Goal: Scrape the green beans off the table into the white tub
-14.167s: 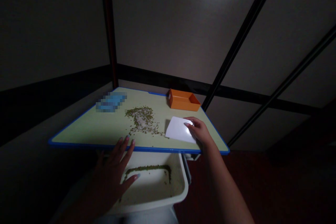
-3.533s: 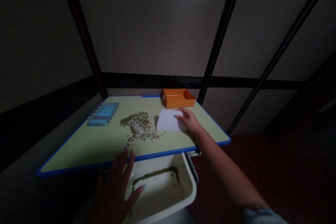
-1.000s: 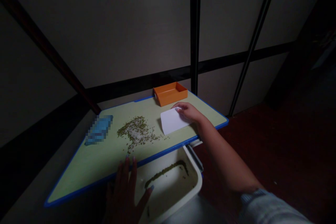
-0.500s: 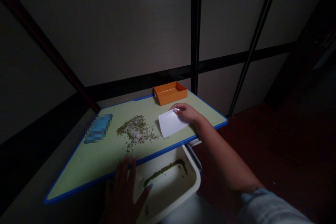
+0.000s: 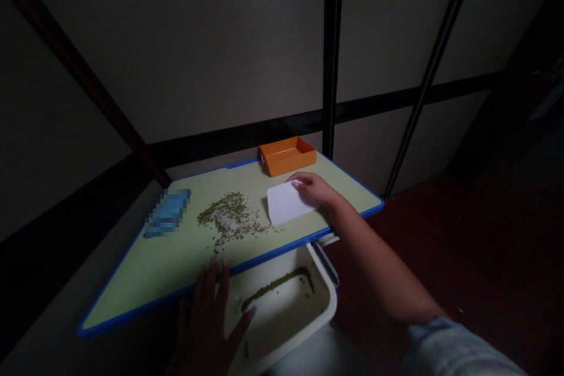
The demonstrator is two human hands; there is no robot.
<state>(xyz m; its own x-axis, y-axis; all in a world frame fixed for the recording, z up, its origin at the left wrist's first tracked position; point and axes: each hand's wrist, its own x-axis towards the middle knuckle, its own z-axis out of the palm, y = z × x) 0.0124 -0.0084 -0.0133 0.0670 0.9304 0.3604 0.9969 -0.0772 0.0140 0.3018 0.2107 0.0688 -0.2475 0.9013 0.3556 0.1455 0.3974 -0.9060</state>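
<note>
My right hand point(image 5: 314, 188) pinches a white sheet of card or paper point(image 5: 288, 204) by its far right edge, thumb on top. The sheet is held over the right half of a pale green table point(image 5: 176, 264) with a blue rim. Left of it lies a spread of small green beans or grains mixed with something white point(image 5: 231, 214). My left hand point(image 5: 209, 311) is in shadow at the table's front edge, fingers stretched out, its thumb over a white basin point(image 5: 282, 335). A line of green grains shows inside the basin, below the table edge.
An orange open tray point(image 5: 288, 158) stands at the back of the table. On the left side lies a blue, pixelated item point(image 5: 168, 214). Dark-framed wall panels point(image 5: 238, 59) rise behind the table, and a dark reddish floor point(image 5: 423, 235) is at right.
The near edge of the white sheet has tipped up slightly in my right hand. The view has shifted a little; the grains and my left hand stay about as they were.
</note>
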